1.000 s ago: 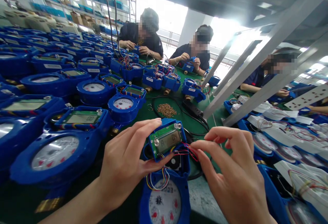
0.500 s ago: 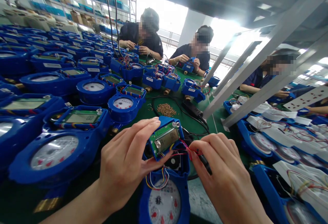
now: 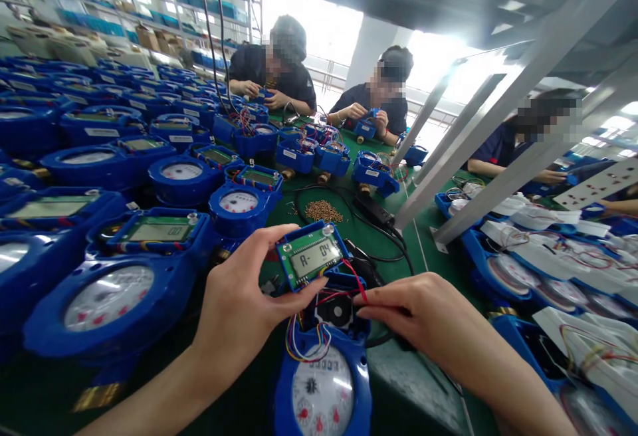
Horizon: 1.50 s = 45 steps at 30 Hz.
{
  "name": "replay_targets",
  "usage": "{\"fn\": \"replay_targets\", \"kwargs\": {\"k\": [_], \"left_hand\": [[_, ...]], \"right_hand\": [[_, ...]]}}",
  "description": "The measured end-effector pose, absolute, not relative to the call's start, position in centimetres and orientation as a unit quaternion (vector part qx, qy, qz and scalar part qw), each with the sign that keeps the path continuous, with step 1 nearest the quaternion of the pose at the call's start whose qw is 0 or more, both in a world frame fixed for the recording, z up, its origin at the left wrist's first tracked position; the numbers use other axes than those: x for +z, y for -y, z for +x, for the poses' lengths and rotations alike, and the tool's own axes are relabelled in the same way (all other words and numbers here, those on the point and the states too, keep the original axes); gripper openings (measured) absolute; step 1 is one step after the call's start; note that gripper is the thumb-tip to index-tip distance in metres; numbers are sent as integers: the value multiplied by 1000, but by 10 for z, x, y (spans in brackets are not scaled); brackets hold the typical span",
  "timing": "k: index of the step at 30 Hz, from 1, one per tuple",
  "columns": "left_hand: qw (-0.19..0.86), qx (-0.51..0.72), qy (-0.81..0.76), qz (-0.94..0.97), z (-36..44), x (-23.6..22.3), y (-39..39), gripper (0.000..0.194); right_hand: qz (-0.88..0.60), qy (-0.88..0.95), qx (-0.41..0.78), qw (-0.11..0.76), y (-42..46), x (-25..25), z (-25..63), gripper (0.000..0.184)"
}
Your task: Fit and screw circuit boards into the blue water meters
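My left hand (image 3: 249, 296) grips a green circuit board with a lit display (image 3: 313, 258) by its left and lower edges, tilted above a blue water meter (image 3: 323, 383). The display reads "A- 04". Between the thumb and fingers of my right hand (image 3: 413, 303) is the end of some red wires (image 3: 357, 276), beside the meter's open compartment. A round black part (image 3: 339, 310) shows inside that compartment. Thin coloured wires (image 3: 306, 349) loop out of it over the dial. The meter's lower end is cut off by the frame.
Many finished-looking blue meters (image 3: 109, 303) fill the left. A pile of small brass screws (image 3: 323, 211) and a black cable (image 3: 379, 213) lie ahead. Slanted metal posts (image 3: 478, 150) and meters with white covers (image 3: 543, 256) stand at right. Several co-workers sit across the table.
The display board has tilted more toward me and shifted slightly left, so its reading is clearer. My right hand has moved lower, toward the meter's compartment, still pinching the red wires.
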<state>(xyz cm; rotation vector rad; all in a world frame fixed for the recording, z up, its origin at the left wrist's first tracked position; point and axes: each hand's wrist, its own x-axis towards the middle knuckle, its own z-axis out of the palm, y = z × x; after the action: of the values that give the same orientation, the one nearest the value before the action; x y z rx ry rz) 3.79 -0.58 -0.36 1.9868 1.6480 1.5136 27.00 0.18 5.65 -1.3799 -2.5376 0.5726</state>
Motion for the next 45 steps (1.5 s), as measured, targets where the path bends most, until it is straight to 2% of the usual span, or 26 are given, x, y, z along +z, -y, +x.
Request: {"fn": "replay_targets", "kwargs": {"k": [4,8,11,14,17,19,21,24,26,28,32,36,38,45], "left_hand": [[160,500,-581,621,36,-2,4,49],[128,500,-578,631,36,-3,3,46],[106,500,-570,643,36,-5,3,46],[77,499,-565,653,37,-7,3,48],[42,495,-563,660,37,-9,3,50],[34,494,-562,663,38,-10,3,51],[28,496,-558,665,38,-9,3,51],[1,498,-548,672,38,-8,4,50],[-22,495,-540,680,38,-7,5,48],[-39,495,-534,685,38,-7,7,47],[-63,497,-510,699,38,-5,10,46],[-113,499,-471,718,39,-3,13,47],[-118,497,-472,718,40,-2,14,48],[-129,499,-462,722,38,-3,15,49]], "right_hand": [[-491,830,167,204,-1,61,265,13],[-453,824,167,295,16,69,258,7],[-429,848,122,286,28,69,256,19],[-435,866,44,243,31,64,253,10],[-437,883,19,171,27,59,252,19],[-427,892,24,146,25,58,255,15],[-421,888,-22,183,24,61,258,12],[-440,844,-133,276,27,68,261,23],[-452,821,-150,316,31,70,257,20],[-443,821,-120,340,34,68,250,16],[-432,821,-36,372,31,52,235,18],[-447,804,11,392,21,42,230,8],[-448,798,49,401,18,43,230,11],[-496,688,355,394,10,55,233,22]]}}
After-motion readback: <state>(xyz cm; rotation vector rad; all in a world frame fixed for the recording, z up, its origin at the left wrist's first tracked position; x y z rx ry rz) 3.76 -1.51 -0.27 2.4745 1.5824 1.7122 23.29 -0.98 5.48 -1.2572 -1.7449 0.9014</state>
